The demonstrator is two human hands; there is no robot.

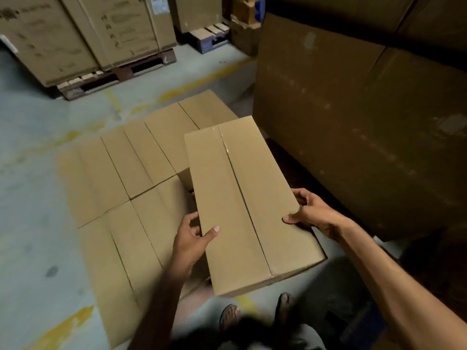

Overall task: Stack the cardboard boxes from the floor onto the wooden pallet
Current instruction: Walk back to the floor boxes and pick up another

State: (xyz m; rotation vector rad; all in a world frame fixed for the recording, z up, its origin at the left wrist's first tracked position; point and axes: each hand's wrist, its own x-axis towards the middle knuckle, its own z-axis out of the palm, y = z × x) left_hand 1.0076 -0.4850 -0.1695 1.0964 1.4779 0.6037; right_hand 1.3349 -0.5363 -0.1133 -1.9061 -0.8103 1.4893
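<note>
At ten o'clock, far back, a loaded wooden pallet (118, 72) stands on the grey floor (30, 223) with tall printed cartons (75, 34) on it. That stack looks finished and separate from this job.

From nine o'clock to the centre lies a flat layer of long boxes (121, 173), set side by side and touching, in two rows. They hide whatever is under them, so I cannot tell whether the task's own pallet is beneath.

Just below centre, the left hand (192, 238) grips the left long edge of the held box (242, 210), thumb on top and fingers curled round the side. The box is in the air, tilted, over the right edge of the layer. At four o'clock the right hand (313, 213) clamps the opposite edge the same way, thumb on the lid.

A large brown carton (353, 122) fills two to three o'clock.

My judgement is that the bottom layer is mostly laid and this box is headed for the dark gap under its far end. No loose boxes show on the floor, so how many remain cannot be told.
</note>
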